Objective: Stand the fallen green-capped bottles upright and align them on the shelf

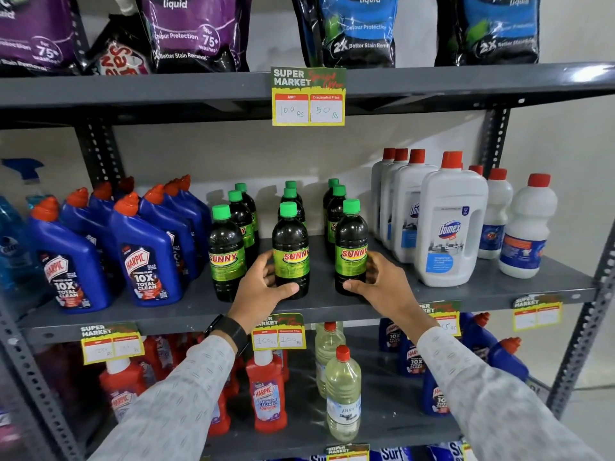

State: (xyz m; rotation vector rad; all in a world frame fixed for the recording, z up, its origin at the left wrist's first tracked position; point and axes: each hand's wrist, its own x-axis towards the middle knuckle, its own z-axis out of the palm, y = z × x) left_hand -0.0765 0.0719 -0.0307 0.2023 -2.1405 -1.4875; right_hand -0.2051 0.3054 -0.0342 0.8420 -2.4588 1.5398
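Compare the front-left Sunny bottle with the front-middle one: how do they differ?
The front-left Sunny bottle stands untouched; the front-middle Sunny bottle is gripped low by the left hand. The front-left one sits slightly nearer the shelf edge. Both are upright, green-capped, labels forward.

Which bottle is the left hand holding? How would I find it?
Look at the middle grey shelf, between the blue bottles and white bottles. It is the front bottle of the middle green-capped row, the only one with the left hand around it.
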